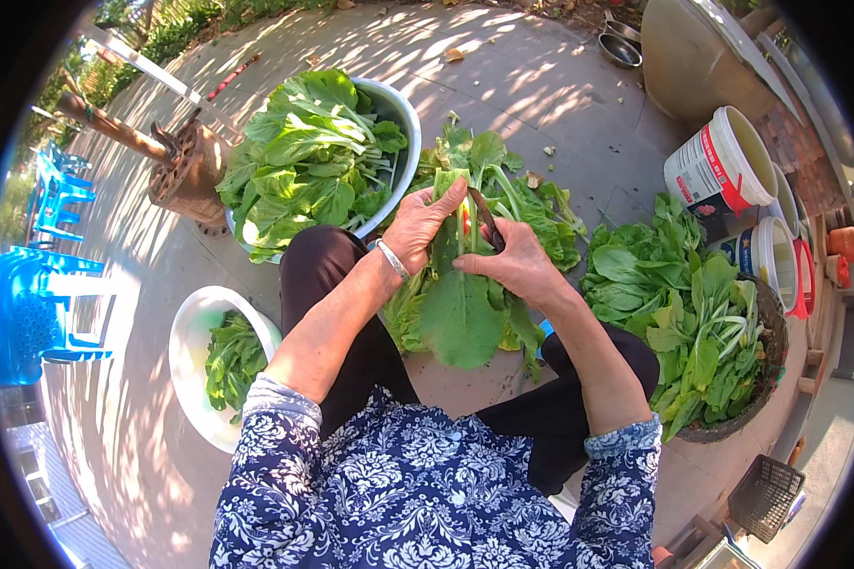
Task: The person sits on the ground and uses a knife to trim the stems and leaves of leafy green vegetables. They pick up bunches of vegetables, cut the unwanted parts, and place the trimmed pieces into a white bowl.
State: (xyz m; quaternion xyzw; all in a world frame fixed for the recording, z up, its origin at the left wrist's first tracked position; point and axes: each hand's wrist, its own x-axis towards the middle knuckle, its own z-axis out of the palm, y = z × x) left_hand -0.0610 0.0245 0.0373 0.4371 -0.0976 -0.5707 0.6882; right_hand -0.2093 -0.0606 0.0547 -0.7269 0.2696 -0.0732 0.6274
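My left hand (420, 224) grips the stem end of a leafy green plant (462, 320), whose broad leaves hang down between my knees. In my right hand (509, 256) is a dark, rusty blade (485, 217), likely a knife, held beside the stems; my right thumb lies against them. Loose leaves (541, 213) are heaped on the ground beneath and beyond my hands. A large metal basin (409, 121) full of leafy greens (313, 156) stands to the left. Nearer on that side, a white plastic basin (185, 341) holds fewer greens (231, 355).
At right, a round basket (776, 355) bears piled greens (690, 306), with plastic buckets (719, 156) behind. A dark plastic crate (765, 498) stands at lower right. Blue plastic stools (25, 313) and a perforated cylinder (192, 171) are on the left.
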